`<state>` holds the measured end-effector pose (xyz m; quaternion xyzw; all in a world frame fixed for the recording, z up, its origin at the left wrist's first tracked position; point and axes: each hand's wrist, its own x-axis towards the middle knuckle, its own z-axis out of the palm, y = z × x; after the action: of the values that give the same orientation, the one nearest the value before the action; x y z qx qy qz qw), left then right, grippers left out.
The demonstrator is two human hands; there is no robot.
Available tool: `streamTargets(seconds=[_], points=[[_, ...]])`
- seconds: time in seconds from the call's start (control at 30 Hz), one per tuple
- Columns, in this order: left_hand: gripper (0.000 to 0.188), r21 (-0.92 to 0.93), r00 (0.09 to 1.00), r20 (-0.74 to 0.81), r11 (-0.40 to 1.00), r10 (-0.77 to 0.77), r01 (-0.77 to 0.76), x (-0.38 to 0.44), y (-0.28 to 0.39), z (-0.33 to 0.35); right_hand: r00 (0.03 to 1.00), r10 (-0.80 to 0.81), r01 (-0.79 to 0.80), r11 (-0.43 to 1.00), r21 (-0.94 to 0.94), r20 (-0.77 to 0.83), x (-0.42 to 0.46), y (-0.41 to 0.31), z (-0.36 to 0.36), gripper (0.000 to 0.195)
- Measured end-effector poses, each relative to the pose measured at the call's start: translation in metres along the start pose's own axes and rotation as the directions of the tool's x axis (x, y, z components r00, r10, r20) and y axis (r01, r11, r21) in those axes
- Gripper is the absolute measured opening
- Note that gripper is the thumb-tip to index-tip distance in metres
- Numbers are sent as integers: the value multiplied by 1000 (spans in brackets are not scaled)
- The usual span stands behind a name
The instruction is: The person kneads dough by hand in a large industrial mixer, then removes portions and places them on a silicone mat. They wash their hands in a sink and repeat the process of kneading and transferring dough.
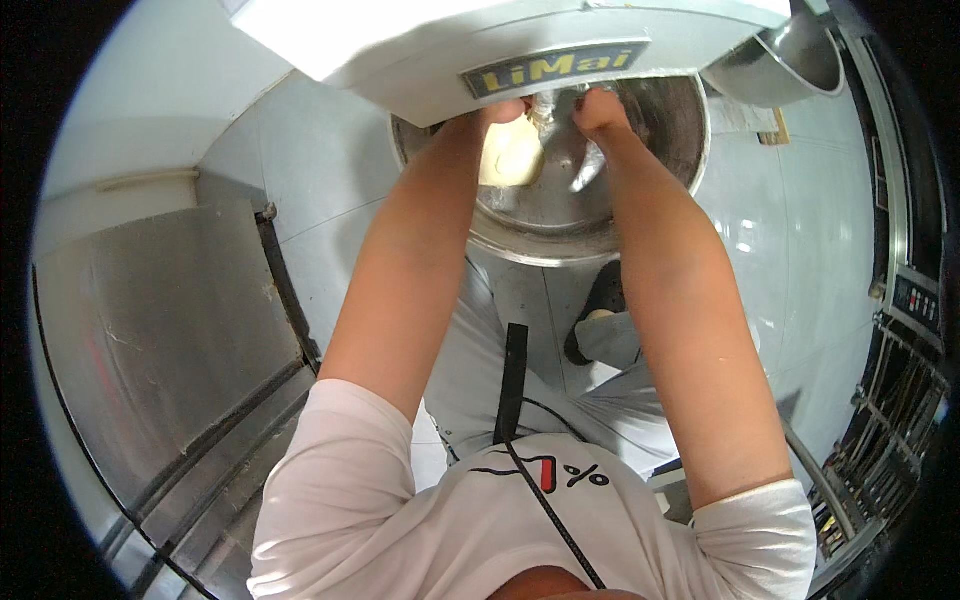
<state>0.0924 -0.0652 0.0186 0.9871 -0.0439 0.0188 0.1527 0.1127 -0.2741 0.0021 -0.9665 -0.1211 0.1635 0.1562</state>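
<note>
In front of me is the steel bowl (540,259) of a LiMai mixer, under its white head (420,67). A smooth, pale yellow lump of dough (511,156) lies at the bowl's left side. Beside it is a metal dough hook (589,168), its curved end pointing down into the bowl. My left hand (504,112) is at the dough's upper edge, near the hook's shaft; the mixer head and my wrist hide most of its fingers. My right hand (601,112) has curled fingers close by the upper hook. Whether either hand grips something cannot be made out.
Another steel bowl (780,71) stands at the upper right. To the left is a metal cabinet or counter (165,292) with a dark edge. A wire rack (892,405) and a control panel (916,301) line the right side. Grey floor tiles (780,210) surround the mixer.
</note>
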Motion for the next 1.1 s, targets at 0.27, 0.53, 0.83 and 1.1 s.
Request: streamTargets(seconds=[0.27,0.53,0.83,1.1], points=[[38,-62,995,-88,997,50,-55,-6,-8,13,983,177,-178,984,24,42,-12,-13,-15,61],[36,-111,982,-171,989,77,-97,-12,-22,24,990,124,-123,992,-18,60,-9,-1,-2,61],[33,-171,963,-232,968,140,-182,5,-19,30,963,237,-234,971,-40,127,-7,4,28,33],[36,-201,952,-262,956,158,-214,7,-11,35,955,297,-260,814,-519,-12,-15,-22,11,41]])
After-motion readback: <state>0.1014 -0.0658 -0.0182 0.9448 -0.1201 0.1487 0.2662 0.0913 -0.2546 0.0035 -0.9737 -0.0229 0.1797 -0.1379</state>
